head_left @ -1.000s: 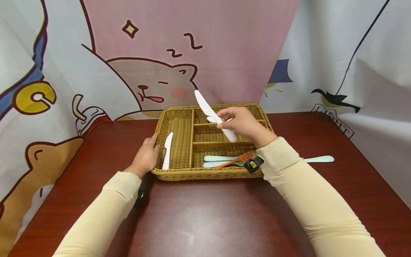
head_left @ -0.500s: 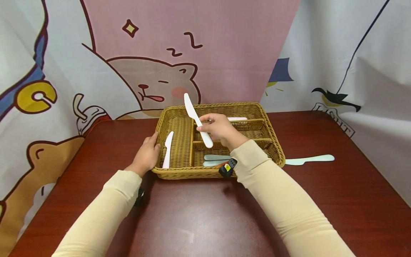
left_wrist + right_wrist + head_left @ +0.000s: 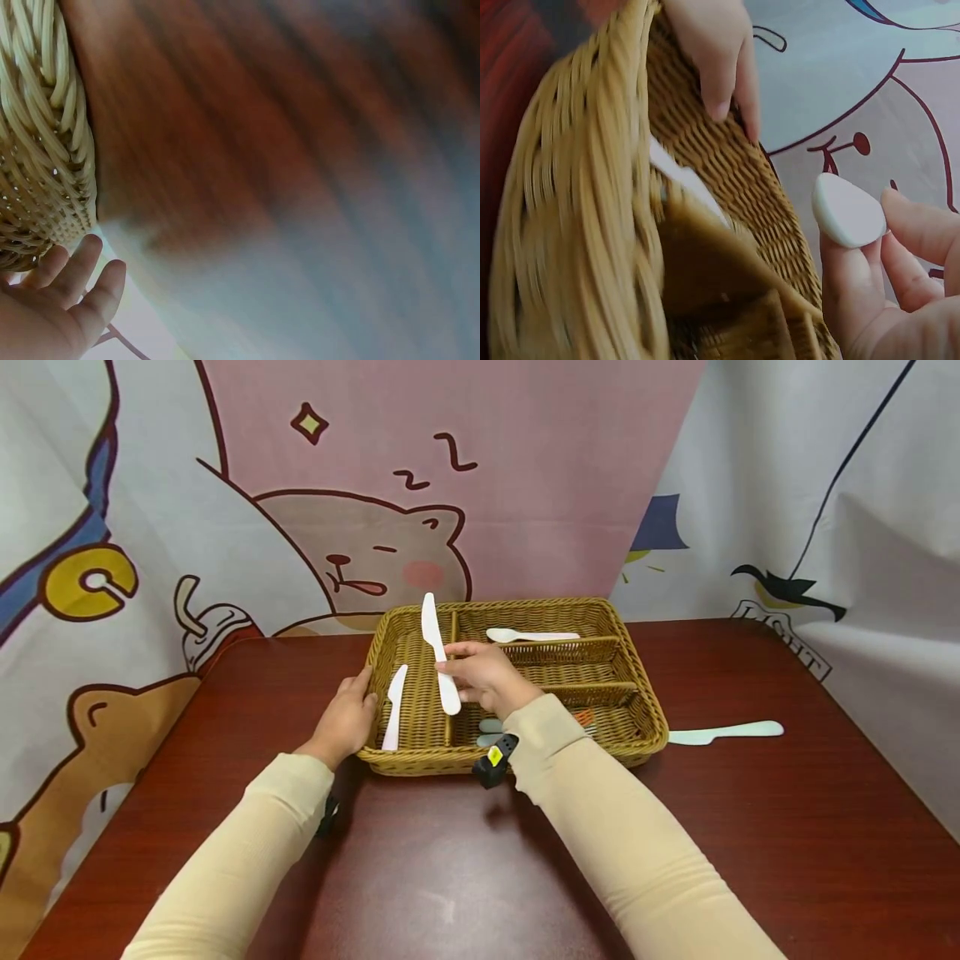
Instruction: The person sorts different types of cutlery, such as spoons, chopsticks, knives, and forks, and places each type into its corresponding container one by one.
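Observation:
A white plastic knife [image 3: 441,672] is pinched by its handle in my right hand [image 3: 487,677], blade pointing up and away, above the divider beside the long left compartment of the wicker basket [image 3: 649,693]. The right wrist view shows the handle's rounded end [image 3: 847,214] between thumb and fingers. Another white knife [image 3: 395,706] lies in that left compartment. My left hand [image 3: 347,718] holds the basket's left rim, thumb over the inside and fingers along the outer wall; in the left wrist view the fingers [image 3: 81,274] are nearly straight.
A white spoon [image 3: 532,636] lies in the back right compartment. Pale green handles [image 3: 491,727] and an orange fork [image 3: 583,717], partly hidden by my right arm, lie in the front one. A pale green knife [image 3: 727,732] rests on the table [image 3: 420,852] to the right.
My right hand has moved left and slightly toward me with the white knife, from over the right compartments to the left divider, uncovering the white spoon. The left hand stays on the rim.

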A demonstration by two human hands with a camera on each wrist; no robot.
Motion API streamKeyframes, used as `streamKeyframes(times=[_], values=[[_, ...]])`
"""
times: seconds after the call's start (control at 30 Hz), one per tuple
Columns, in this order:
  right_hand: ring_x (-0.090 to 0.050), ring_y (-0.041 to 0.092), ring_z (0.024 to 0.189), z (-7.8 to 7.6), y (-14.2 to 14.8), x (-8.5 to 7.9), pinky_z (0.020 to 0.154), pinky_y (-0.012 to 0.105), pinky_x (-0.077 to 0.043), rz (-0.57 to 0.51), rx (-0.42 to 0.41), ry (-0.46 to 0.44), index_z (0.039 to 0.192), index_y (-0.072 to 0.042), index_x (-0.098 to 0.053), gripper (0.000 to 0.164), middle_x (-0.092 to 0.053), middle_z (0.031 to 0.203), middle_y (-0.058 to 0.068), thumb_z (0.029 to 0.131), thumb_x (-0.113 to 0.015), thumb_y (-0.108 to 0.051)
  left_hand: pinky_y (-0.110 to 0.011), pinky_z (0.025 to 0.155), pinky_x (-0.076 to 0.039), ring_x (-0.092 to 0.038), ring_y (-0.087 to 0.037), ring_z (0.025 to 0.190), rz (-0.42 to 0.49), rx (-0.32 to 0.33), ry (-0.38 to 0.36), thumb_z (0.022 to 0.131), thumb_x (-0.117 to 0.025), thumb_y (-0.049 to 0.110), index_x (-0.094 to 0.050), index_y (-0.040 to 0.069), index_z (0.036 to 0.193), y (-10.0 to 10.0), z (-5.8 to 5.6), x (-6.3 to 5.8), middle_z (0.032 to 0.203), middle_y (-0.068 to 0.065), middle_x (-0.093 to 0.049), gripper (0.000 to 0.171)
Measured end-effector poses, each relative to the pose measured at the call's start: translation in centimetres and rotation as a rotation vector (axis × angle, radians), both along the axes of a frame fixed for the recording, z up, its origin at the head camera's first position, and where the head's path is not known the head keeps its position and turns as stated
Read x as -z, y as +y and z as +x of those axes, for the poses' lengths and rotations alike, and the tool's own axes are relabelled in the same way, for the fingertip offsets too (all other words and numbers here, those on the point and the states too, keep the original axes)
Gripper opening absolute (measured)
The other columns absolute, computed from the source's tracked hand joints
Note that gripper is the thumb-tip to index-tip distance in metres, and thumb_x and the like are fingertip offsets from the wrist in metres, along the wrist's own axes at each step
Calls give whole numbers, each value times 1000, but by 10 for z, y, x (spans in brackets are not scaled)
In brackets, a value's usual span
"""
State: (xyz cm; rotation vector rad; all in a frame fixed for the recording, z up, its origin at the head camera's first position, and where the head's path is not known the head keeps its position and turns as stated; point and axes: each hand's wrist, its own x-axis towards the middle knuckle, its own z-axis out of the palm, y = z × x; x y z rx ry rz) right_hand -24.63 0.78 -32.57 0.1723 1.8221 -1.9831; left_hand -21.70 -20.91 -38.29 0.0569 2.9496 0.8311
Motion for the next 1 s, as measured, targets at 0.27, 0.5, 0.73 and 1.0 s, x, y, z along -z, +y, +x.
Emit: streamKeyframes(times=[0.27,0.5,0.73,1.0], values=[[-59,14,74,4,-26,8,58,24,-51,-89,10,-76,136,-9,-55,45,-61,92,7,92,-61,2,-54,110,-29,-34,-42,135,3,-3,1,106,-30,19,-9,6,156,0,0,1,151,-26,-24,56],[-58,19,84,7,-39,12,69,30,-52,-135,4,-93,141,-10,-49,51,-58,122,19,93,-55,6,-54,110,-29,-34,-41,136,10,-9,-3,106,-30,20,-9,7,156,0,0,1,152,-25,-24,56],[-60,24,96,8,-47,17,87,39,-53,-122,28,-111,143,-10,-48,56,-57,124,20,91,-54,11,-53,111,-28,-33,-41,136,10,-9,5,106,-30,20,-10,6,156,0,0,0,151,-25,-24,56],[-59,29,108,12,-60,22,92,40,-51,-98,15,-118,144,-8,-44,60,-53,131,25,89,-51,16,-52,111,-28,-33,-41,136,10,-11,9,105,-30,20,-11,5,156,-1,-1,1,151,-25,-25,56]])
